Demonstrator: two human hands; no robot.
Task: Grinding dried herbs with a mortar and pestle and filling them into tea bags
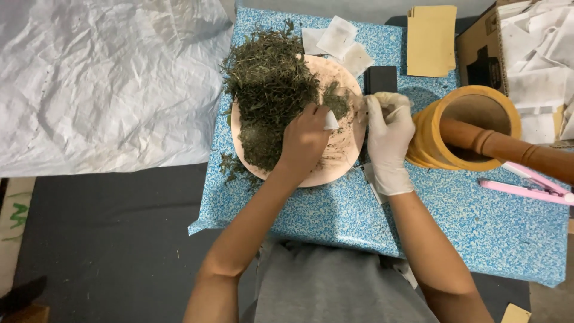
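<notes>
The bare left hand (305,139) rests over the round pale plate (344,149), its fingers (311,113) curled narrow around a small white sachet (330,121), of which only one corner shows past the knuckles, pointing toward the gloved hand. The right hand (388,140), in a white glove, sits at the plate's right rim with its fingers pinched close together near the sachet; whether they actually touch it I cannot tell (the fingertips are bunched and partly hidden). The sachet's long axis cannot be made out, since most of it is covered. A heap of dried green herbs (269,96) covers the left and far part of the plate and spills a little onto the table (466,221), which is wrapped in blue speckled paper. Just beside the gloved hand stands a wooden mortar (472,128) with its pestle (514,149) leaning out to the right, long axis running left to right. Near it lies a pink flat tool (529,186). More white sachets (338,39) lie beyond the plate, with a small black box (381,79) and a stack of brown envelopes (431,40) farther back.
</notes>
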